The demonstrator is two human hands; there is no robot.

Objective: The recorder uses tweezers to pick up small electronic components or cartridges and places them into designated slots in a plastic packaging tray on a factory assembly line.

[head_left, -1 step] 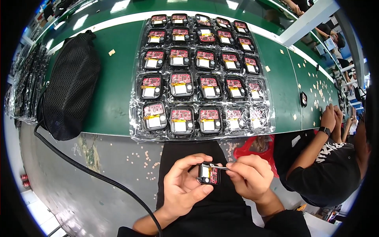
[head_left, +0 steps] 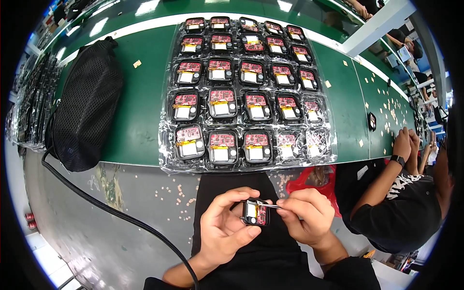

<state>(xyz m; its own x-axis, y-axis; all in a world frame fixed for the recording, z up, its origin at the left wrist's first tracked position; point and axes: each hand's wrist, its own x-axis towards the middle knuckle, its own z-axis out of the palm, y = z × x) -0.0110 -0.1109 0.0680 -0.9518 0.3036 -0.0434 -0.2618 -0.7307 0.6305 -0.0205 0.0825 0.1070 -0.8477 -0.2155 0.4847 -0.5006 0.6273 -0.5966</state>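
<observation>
Head view: left hand (head_left: 224,232) holds module (head_left: 254,212) below tray (head_left: 166,164) edge.

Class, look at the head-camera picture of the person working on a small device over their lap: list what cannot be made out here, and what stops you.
- Tweezer tips, head view: too small to tell what they grip on the small device.
- Device's underside: covered by the left hand.
- Right hand: its palm is turned away.
- Tray, rightmost units: blurred by glare on the plastic.
- Black mesh bag: contents hidden.
- Co-worker's hands: bent at the fisheye rim.
</observation>
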